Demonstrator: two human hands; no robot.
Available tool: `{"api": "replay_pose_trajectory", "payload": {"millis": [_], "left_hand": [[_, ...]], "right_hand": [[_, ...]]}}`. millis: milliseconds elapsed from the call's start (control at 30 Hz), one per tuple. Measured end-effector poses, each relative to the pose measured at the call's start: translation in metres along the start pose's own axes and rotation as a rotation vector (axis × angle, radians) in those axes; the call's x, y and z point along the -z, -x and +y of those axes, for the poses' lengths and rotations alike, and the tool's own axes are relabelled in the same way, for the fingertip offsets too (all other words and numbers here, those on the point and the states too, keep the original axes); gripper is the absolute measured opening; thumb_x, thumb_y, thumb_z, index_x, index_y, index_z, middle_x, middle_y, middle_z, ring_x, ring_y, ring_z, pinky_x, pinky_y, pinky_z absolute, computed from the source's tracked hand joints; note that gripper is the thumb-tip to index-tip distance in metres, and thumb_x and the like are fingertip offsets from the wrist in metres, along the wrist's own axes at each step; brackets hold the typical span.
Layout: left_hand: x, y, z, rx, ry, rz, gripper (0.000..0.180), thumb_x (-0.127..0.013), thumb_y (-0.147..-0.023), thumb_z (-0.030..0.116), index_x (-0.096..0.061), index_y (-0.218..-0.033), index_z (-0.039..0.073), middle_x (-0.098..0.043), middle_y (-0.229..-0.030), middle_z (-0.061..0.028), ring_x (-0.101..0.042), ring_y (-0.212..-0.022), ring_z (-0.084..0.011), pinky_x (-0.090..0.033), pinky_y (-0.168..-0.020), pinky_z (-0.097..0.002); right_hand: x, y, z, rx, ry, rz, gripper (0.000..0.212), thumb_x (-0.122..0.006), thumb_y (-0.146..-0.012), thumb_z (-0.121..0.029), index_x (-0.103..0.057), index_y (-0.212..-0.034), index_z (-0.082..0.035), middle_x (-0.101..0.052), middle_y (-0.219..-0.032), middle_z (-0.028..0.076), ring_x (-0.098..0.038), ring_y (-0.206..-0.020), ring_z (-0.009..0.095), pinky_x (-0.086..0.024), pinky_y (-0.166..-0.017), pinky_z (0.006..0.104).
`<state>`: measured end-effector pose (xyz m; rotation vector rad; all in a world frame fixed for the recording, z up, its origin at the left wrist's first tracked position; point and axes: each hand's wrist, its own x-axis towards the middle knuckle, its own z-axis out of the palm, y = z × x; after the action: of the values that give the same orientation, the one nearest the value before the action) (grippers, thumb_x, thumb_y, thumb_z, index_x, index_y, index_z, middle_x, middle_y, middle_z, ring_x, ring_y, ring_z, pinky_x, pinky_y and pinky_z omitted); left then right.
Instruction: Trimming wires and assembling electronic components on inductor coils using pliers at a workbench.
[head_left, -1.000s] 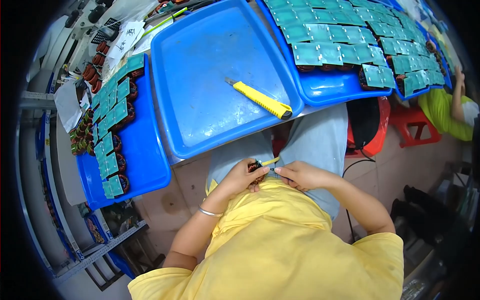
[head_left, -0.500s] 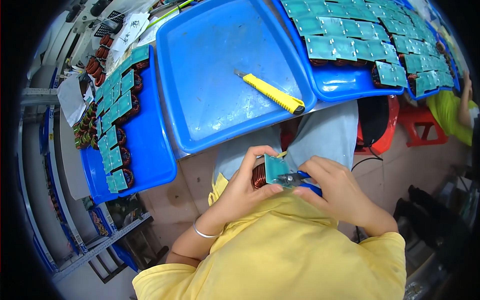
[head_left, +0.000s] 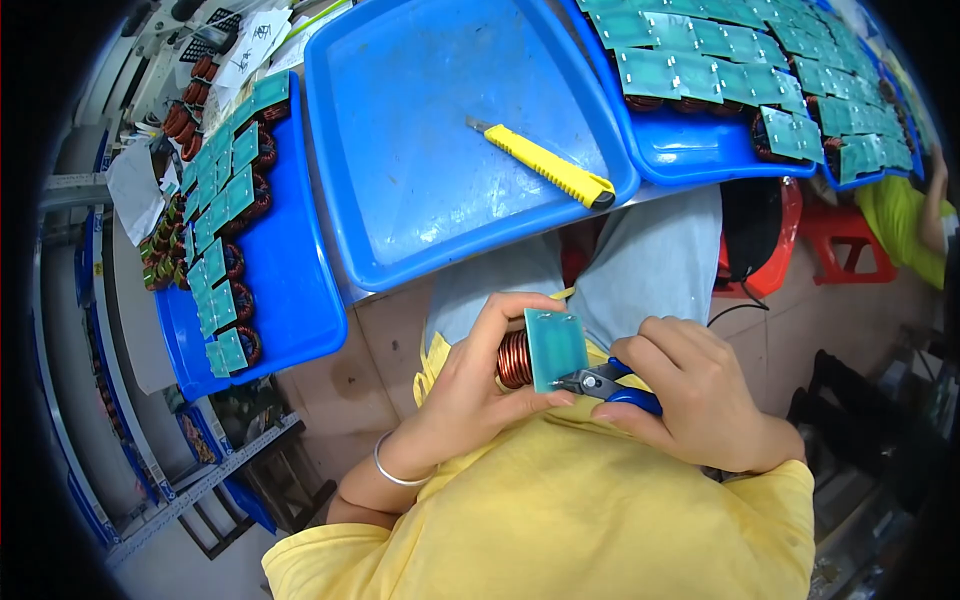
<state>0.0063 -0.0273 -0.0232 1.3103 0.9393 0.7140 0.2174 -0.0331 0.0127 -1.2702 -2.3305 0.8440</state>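
Observation:
Over my lap, my left hand [head_left: 482,375] grips a copper-wound coil [head_left: 514,360] fixed to a green circuit board [head_left: 558,345], thumb along the board's lower edge. The board's flat face is turned toward my right. My right hand [head_left: 695,390] is closed round blue-handled flush cutters [head_left: 600,382]. Their jaw tips are at the board's lower left corner, by a small metal pin; whether they touch it I cannot tell. Small pins also show at the board's upper edge.
A blue tray [head_left: 420,262] ahead holds a yellow utility knife [head_left: 550,165], blade out. Blue trays of similar board-and-coil pieces stand at left [head_left: 300,340] and right [head_left: 690,158]. Red stools [head_left: 845,240] and another person's yellow-green sleeve [head_left: 895,215] are at the right.
The cutters have moved down along the board to its lower left corner, and my right hand has shifted slightly right. The board now faces my view a little more.

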Motion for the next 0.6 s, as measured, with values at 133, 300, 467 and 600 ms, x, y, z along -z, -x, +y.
{"api": "replay_pose_trajectory", "payload": {"millis": [133, 300, 467, 600], "left_hand": [[0.000, 0.002, 0.003, -0.026, -0.032, 0.005, 0.062, -0.076, -0.069, 0.011, -0.039, -0.117, 0.004, -0.053, -0.108, -0.0122, -0.056, -0.099, -0.0204, -0.045, -0.083, -0.0295], [0.000, 0.000, 0.006, -0.057, -0.118, 0.005, 0.062, -0.076, -0.069, 0.011, -0.039, -0.117, 0.004, -0.055, -0.104, -0.0122, -0.058, -0.094, -0.0208, -0.046, -0.081, -0.0296], [0.002, 0.000, 0.002, 0.031, -0.115, 0.005, 0.059, -0.075, -0.070, 0.012, -0.038, -0.116, 0.004, -0.058, -0.099, -0.0127, -0.059, -0.090, -0.0206, -0.047, -0.075, -0.0293], [0.003, -0.003, -0.005, 0.088, -0.163, 0.039, 0.052, -0.072, -0.074, 0.012, -0.040, -0.114, 0.003, -0.060, -0.093, -0.0122, -0.060, -0.084, -0.0199, -0.047, -0.072, -0.0289]], "right_hand": [[0.005, -0.001, -0.001, 0.018, 0.035, -0.046, 0.040, -0.070, -0.068, -0.034, -0.053, -0.087, -0.002, -0.044, -0.076, 0.011, -0.048, -0.067, 0.028, -0.039, -0.059, 0.0355], [0.005, -0.003, 0.000, 0.037, 0.039, -0.071, 0.040, -0.070, -0.069, -0.033, -0.052, -0.087, -0.002, -0.044, -0.075, 0.011, -0.047, -0.066, 0.028, -0.039, -0.060, 0.0354], [0.000, -0.009, 0.004, 0.003, -0.014, -0.102, 0.037, -0.069, -0.070, -0.032, -0.050, -0.083, -0.004, -0.047, -0.075, 0.012, -0.050, -0.067, 0.030, -0.041, -0.059, 0.0373], [-0.010, -0.017, 0.015, -0.035, -0.059, -0.150, 0.033, -0.065, -0.076, -0.031, -0.051, -0.083, -0.002, -0.050, -0.072, 0.013, -0.051, -0.064, 0.031, -0.041, -0.058, 0.0386]]}}
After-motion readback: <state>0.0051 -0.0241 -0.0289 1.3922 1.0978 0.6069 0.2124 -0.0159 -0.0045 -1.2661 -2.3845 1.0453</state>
